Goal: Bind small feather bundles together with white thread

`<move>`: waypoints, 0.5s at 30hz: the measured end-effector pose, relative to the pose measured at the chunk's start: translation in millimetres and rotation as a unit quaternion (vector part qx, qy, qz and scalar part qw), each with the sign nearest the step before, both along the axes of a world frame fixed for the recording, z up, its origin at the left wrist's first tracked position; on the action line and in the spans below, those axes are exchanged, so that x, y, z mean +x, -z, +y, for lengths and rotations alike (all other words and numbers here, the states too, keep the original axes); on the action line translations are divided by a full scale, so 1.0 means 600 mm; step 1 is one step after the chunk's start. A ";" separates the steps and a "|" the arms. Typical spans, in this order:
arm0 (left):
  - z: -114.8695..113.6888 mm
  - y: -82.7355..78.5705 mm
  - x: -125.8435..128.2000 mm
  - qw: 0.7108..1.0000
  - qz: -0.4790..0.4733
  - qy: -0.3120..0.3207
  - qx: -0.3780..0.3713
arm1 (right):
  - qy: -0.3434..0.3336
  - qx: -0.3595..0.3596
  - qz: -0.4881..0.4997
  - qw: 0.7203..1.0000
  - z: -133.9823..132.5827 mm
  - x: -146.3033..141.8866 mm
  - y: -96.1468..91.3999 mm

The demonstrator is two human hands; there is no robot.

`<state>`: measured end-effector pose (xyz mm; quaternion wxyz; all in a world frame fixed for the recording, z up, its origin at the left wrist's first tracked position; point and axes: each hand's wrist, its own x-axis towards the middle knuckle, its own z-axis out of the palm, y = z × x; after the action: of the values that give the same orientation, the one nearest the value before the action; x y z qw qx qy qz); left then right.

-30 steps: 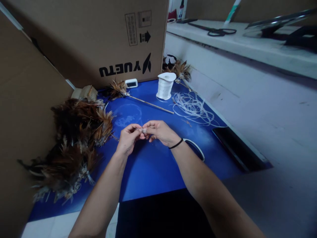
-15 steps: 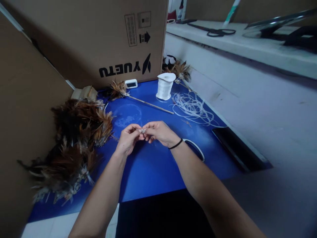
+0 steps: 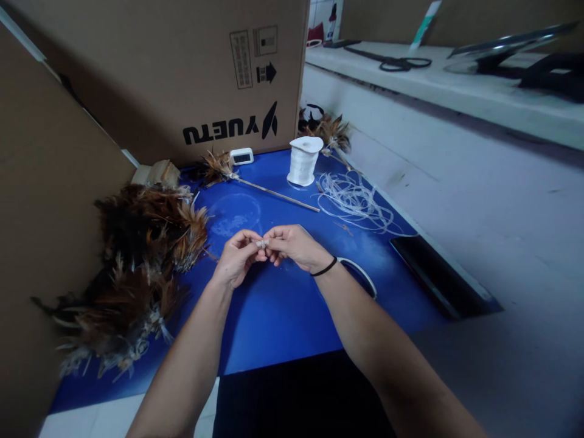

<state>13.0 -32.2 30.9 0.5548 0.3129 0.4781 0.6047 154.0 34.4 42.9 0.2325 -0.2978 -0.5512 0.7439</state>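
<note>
Apparently at a fine fingerwork step, I had my left hand (image 3: 239,257) and right hand (image 3: 294,246) pinching a small pale piece (image 3: 261,244) between them near the frame's centre, and the next move, I judged, called for steady fingertips.

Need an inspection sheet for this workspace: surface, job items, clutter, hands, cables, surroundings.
Surface: blue tabletop, pale smudge beyond the left hand.
Job items: small pale piece in the fingertips; too small to identify.
Clutter: feather bundles at left; feathered stick; white spool beside tangled translucent strands.
Hands: left hand and right hand both pinch the small pale piece.
Cables: nothing seen.
Surroundings: cardboard box behind, upside-down YUETU print; ledge at right bearing black scissors.
</note>
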 end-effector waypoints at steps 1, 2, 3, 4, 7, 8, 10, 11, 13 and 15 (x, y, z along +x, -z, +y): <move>0.000 0.000 0.000 1.000 0.001 -0.001 0.000 | 0.003 0.006 -0.004 1.000 -0.001 -0.001 0.000; 0.000 0.000 0.001 1.000 0.003 -0.003 0.000 | 0.005 0.011 -0.007 1.000 -0.001 -0.002 0.000; 0.001 0.001 0.001 1.000 0.004 -0.005 0.000 | 0.006 0.016 -0.011 1.000 -0.002 -0.003 -0.001; 0.001 0.001 0.002 1.000 0.006 -0.007 0.000 | 0.006 0.020 -0.013 1.000 -0.003 -0.004 -0.001; 0.001 0.002 0.003 1.000 0.011 -0.013 0.007 | 0.009 0.030 -0.011 0.999 -0.006 -0.008 -0.003; 0.001 0.002 0.004 1.000 0.011 -0.016 0.011 | 0.012 0.032 -0.008 0.999 -0.007 -0.009 -0.003; 0.001 0.004 0.004 1.000 0.010 -0.023 0.018 | 0.021 0.034 0.001 0.999 -0.009 -0.011 -0.003; 0.002 0.005 0.003 0.999 0.008 -0.027 0.021 | 0.025 0.035 0.006 0.999 -0.010 -0.012 -0.003; 0.003 0.006 0.003 0.999 0.008 -0.033 0.025 | 0.031 0.033 0.016 0.999 -0.011 -0.013 -0.002; 0.003 0.007 0.002 0.999 0.007 -0.036 0.025 | 0.036 0.030 0.025 0.999 -0.011 -0.013 -0.001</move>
<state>14.5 -30.2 26.8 0.5211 0.3132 0.4783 0.6337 146.0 27.9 43.6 0.2823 -0.2916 -0.5563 0.7251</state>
